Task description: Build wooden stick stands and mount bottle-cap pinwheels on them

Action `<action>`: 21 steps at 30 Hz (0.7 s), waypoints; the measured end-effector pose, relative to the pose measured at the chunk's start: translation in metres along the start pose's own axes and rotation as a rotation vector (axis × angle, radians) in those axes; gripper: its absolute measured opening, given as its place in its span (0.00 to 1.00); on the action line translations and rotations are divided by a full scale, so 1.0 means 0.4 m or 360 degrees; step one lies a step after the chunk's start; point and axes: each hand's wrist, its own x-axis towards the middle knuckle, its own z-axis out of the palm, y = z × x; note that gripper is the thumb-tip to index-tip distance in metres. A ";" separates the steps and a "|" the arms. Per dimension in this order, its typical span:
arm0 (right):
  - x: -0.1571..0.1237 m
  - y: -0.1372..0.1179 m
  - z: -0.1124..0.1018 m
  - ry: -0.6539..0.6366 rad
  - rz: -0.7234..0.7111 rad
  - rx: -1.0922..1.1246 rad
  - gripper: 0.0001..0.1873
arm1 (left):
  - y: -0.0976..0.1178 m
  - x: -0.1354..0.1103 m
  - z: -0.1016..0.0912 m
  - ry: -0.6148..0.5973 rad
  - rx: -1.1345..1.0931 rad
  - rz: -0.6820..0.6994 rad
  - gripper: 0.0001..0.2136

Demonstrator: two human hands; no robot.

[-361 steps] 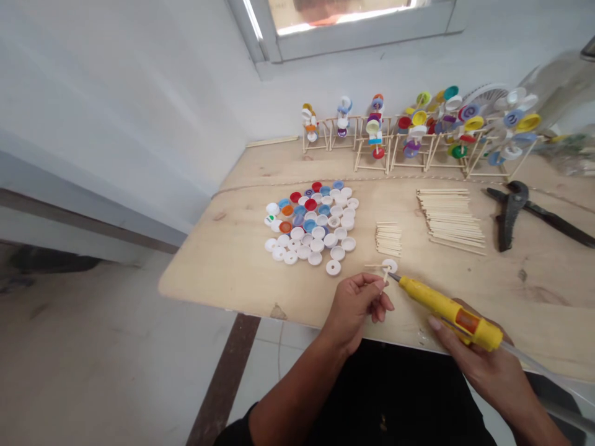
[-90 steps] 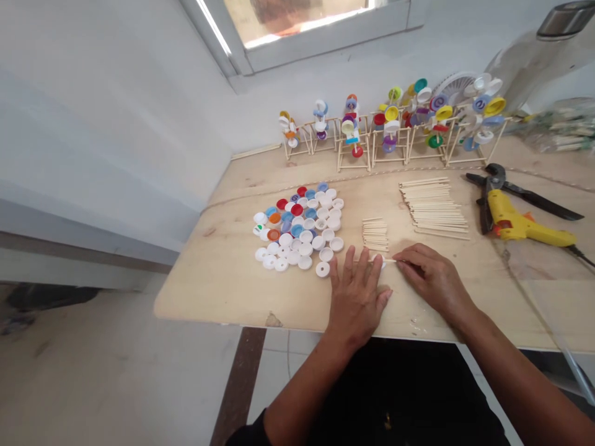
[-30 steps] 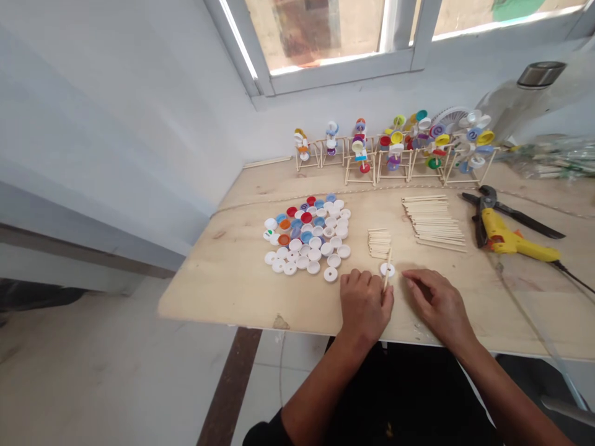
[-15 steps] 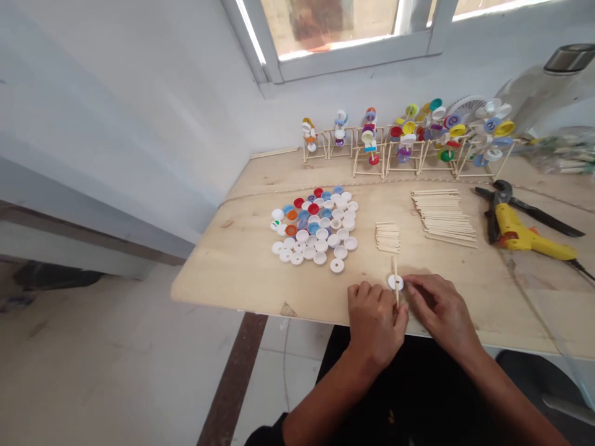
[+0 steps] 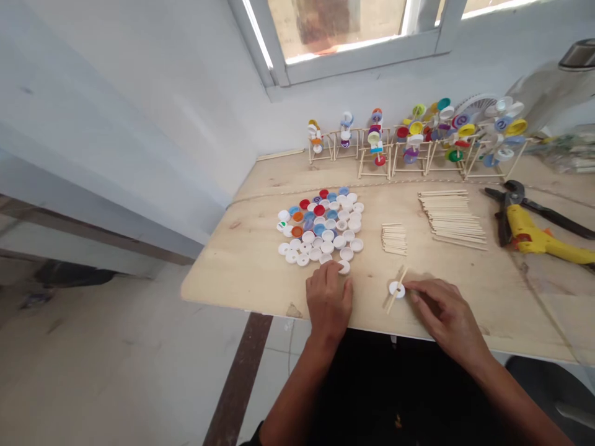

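My left hand (image 5: 329, 302) lies over the near edge of the cap pile, fingertips at a loose white bottle cap (image 5: 344, 267). Its thumb stands apart from the fingers, and no grip on the cap shows. At the near edge of the table, my right hand (image 5: 444, 313) pinches the rim of another white bottle cap (image 5: 394, 291) with thumb and forefinger. A thin wooden stick (image 5: 401, 275) crosses that cap at a slant. Many plastic bottle caps (image 5: 327, 236), mostly white with some blue, red and orange, lie spread beyond my left hand.
Short sticks (image 5: 394, 239) and longer sticks (image 5: 453, 217) lie in two rows. On the right are a yellow glue gun (image 5: 530, 232) and black-handled cutters (image 5: 558, 214). Small stick-frame wheels with caps (image 5: 411, 145) line the wall. A cord (image 5: 279, 194) crosses the table.
My left hand has left the stick and moved left to the cap pile. The stick now slants across the cap by my right hand, which stays in place. The view has shifted slightly.
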 end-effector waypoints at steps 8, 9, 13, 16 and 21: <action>0.000 0.004 0.003 -0.0011 -0.0032 -0.0041 0.10 | -0.009 0.014 0.023 -0.0070 0.0094 0.0028 0.08; 0.001 0.004 0.004 -0.0006 -0.0040 -0.0062 0.10 | -0.011 0.014 0.023 -0.0068 0.0087 0.0033 0.08; 0.004 -0.002 0.010 0.0023 -0.0074 -0.0141 0.10 | -0.024 0.010 0.020 -0.0040 0.0084 0.0053 0.09; 0.007 -0.011 0.014 0.0021 -0.0087 -0.0186 0.10 | -0.038 0.004 0.016 -0.0002 0.0085 0.0087 0.08; 0.010 -0.020 0.020 -0.0037 -0.0101 -0.0245 0.10 | -0.060 0.000 0.010 0.0048 0.0083 0.0137 0.08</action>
